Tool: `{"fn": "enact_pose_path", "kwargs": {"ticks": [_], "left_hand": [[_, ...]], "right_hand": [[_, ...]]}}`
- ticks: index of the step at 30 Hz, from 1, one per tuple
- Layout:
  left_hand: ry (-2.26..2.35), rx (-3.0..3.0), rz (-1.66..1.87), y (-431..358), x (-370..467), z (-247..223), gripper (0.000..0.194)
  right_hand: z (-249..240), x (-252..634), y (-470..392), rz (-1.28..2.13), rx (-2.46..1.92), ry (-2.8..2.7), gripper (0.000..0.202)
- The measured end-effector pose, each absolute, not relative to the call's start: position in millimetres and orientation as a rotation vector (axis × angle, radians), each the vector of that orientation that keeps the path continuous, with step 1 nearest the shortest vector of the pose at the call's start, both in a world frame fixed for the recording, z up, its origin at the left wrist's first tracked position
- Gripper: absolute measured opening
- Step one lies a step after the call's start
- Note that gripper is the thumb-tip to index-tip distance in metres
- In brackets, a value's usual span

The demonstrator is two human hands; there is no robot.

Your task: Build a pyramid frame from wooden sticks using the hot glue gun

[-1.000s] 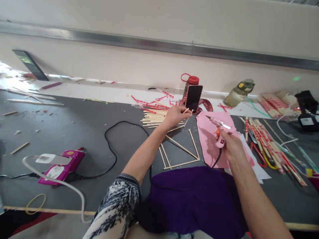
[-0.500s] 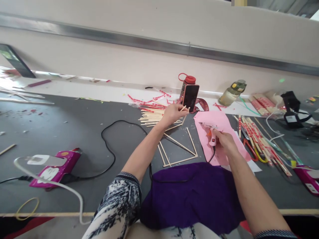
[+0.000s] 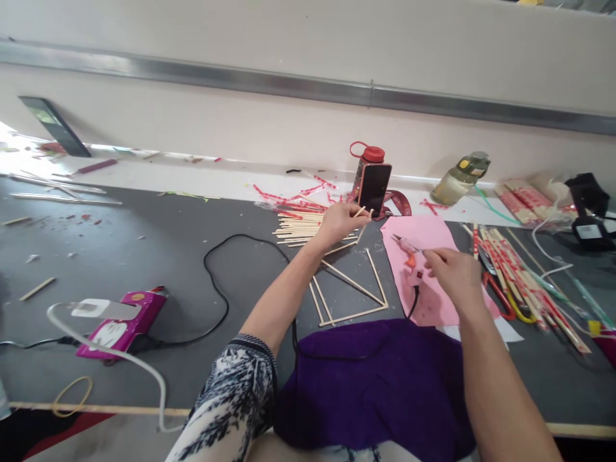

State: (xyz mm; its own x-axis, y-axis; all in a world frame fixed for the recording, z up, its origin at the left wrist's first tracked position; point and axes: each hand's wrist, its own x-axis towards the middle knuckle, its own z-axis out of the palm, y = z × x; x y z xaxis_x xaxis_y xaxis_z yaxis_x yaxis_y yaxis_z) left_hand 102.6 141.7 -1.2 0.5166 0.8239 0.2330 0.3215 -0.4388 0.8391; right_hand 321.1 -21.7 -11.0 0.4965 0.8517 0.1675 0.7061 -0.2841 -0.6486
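My left hand is closed on thin wooden sticks, their short ends showing past the fingertips. It is above a flat frame of glued-looking wooden sticks on the grey table. Further right, a pink hot glue gun rests on a pink sheet, its nozzle pointing left and away from me. My right hand has thumb and fingers pinched together at the gun's rear end. What lies between those fingertips is too small to make out. Behind my left hand lies a pile of loose sticks.
A phone leans on a red-capped bottle. A green bottle stands at the back. Scissors and wrapped sticks lie right. Left is a purple power strip with a black cable. Purple cloth covers the front.
My right hand has moved off the glue gun's handle to its rear end, fingers now pinched. The gun stays on the pink sheet. My left hand keeps its hold; the view has shifted slightly.
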Motion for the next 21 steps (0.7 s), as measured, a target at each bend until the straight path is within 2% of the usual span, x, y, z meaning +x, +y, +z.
{"fn": "enact_pose_path", "kwargs": {"ticks": [3,9,14,21], "left_hand": [[0.924,1.986,0.836,140.9,102.0,-0.4,0.028],[0.899,1.944,0.853,138.9,99.5,1.5,0.026],[0.88,1.9,0.861,139.8,98.3,-1.1,0.025],[0.92,1.876,0.857,136.7,97.6,3.9,0.025]], "right_hand": [[-7.2,281.8,9.1,0.535,-1.697,-1.277,0.03],[-29.0,239.6,68.3,0.666,-1.344,-1.119,0.041],[-38.6,231.8,72.9,0.776,-1.246,-1.05,0.042],[-33.5,230.6,75.1,0.698,-1.277,-1.045,0.029]]}}
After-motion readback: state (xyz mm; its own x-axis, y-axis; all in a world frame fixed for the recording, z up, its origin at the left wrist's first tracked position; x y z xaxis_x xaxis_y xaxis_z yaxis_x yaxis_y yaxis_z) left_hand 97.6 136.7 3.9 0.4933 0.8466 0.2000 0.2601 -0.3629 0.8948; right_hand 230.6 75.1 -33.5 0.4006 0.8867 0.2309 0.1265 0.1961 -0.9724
